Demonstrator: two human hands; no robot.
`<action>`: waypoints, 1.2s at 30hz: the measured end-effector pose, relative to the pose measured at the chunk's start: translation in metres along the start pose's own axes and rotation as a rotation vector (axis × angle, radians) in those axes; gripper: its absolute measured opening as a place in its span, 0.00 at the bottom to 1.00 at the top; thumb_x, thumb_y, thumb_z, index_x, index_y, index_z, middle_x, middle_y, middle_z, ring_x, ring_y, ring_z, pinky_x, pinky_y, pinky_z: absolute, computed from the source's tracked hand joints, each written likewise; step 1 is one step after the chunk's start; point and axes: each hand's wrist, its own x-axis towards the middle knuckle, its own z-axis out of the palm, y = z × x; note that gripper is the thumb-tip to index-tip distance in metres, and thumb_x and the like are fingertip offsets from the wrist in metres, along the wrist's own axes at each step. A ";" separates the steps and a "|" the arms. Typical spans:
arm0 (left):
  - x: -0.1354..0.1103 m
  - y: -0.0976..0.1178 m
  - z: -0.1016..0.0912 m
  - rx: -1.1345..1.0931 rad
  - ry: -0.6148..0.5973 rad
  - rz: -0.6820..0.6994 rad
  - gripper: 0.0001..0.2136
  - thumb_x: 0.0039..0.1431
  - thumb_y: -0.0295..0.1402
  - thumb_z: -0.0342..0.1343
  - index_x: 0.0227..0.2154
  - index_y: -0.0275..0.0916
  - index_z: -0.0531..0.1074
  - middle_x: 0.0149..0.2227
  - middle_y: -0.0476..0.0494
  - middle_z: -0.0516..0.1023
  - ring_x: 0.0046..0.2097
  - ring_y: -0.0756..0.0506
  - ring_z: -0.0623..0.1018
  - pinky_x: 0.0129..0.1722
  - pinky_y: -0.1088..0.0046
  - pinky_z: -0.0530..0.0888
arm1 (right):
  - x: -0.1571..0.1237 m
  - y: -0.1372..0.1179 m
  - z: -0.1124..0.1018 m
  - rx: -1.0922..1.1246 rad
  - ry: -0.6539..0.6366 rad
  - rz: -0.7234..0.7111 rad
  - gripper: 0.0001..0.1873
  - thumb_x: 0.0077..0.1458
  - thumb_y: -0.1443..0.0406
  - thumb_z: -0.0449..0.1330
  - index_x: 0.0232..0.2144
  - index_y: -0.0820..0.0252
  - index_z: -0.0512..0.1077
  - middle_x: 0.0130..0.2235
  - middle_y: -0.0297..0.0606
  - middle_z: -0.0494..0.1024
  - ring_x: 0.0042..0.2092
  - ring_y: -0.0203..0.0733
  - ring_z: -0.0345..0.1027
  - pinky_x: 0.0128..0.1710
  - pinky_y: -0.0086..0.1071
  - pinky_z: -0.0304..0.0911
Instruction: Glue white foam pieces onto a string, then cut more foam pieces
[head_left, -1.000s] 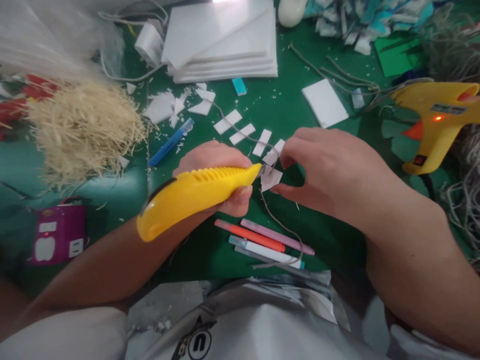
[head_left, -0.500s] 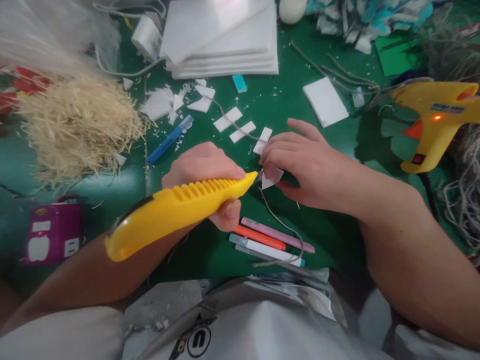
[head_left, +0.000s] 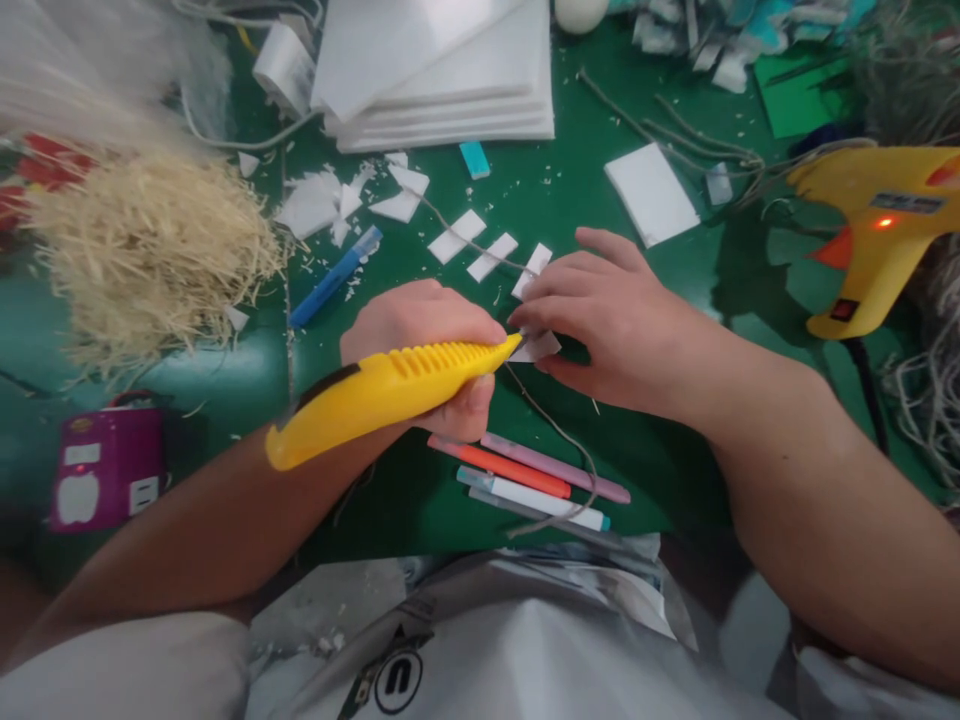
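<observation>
My left hand (head_left: 427, 330) is wrapped round a yellow utility knife (head_left: 390, 395), its tip pointing right. The blade end meets a small white foam piece (head_left: 541, 347) that my right hand (head_left: 600, 315) pinches between thumb and fingers. Part of that piece is hidden under the fingers. A thin grey cord (head_left: 504, 262) runs across several small white foam strips (head_left: 457, 237) just beyond my hands. More of the cord (head_left: 559, 425) trails towards me from beneath the held piece.
Capped markers (head_left: 525, 472) lie near the front edge. A lit yellow glue gun (head_left: 862, 240) is at right, a white foam block (head_left: 652, 195) beside it. Stacked foam sheets (head_left: 442, 90) stand at the back. Straw (head_left: 157, 260), a blue marker (head_left: 337, 275) and a purple box (head_left: 109, 468) are left.
The knife has shifted forward to the right and turned flatter, its rear end swinging in. The white foam piece has tilted, and the neighbouring strips have slid slightly right.
</observation>
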 end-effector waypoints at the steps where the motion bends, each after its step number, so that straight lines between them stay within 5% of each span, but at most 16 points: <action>1: 0.002 0.001 0.000 -0.025 0.005 0.121 0.20 0.70 0.52 0.49 0.31 0.41 0.70 0.23 0.57 0.70 0.19 0.54 0.73 0.20 0.76 0.71 | 0.001 -0.001 -0.001 -0.019 -0.024 0.009 0.13 0.60 0.66 0.60 0.46 0.54 0.81 0.50 0.40 0.83 0.56 0.55 0.76 0.74 0.64 0.54; 4: 0.010 0.006 0.001 -0.062 -0.034 0.255 0.14 0.72 0.42 0.47 0.34 0.41 0.71 0.25 0.56 0.71 0.20 0.53 0.74 0.19 0.78 0.71 | 0.004 -0.005 -0.004 -0.048 -0.075 0.043 0.12 0.63 0.66 0.61 0.44 0.52 0.82 0.50 0.40 0.83 0.57 0.55 0.75 0.75 0.62 0.53; 13: 0.014 0.009 0.004 -0.105 -0.041 0.249 0.14 0.70 0.40 0.49 0.32 0.40 0.71 0.24 0.54 0.71 0.21 0.52 0.73 0.20 0.77 0.70 | 0.005 -0.010 -0.007 -0.025 -0.104 0.080 0.13 0.65 0.65 0.59 0.42 0.47 0.84 0.51 0.41 0.83 0.58 0.57 0.73 0.75 0.64 0.51; 23: 0.015 0.011 0.001 -0.103 -0.080 0.212 0.13 0.71 0.40 0.49 0.33 0.40 0.71 0.25 0.53 0.75 0.22 0.52 0.74 0.20 0.78 0.69 | 0.005 -0.007 -0.004 -0.046 -0.083 0.034 0.12 0.61 0.66 0.60 0.42 0.56 0.83 0.47 0.44 0.82 0.56 0.58 0.73 0.72 0.64 0.55; 36: 0.015 0.011 0.001 -0.098 -0.092 0.222 0.16 0.73 0.43 0.48 0.33 0.39 0.72 0.24 0.52 0.74 0.22 0.52 0.74 0.20 0.78 0.71 | 0.004 -0.007 -0.003 -0.037 -0.061 0.034 0.12 0.62 0.67 0.59 0.41 0.55 0.83 0.47 0.43 0.83 0.56 0.57 0.73 0.72 0.63 0.55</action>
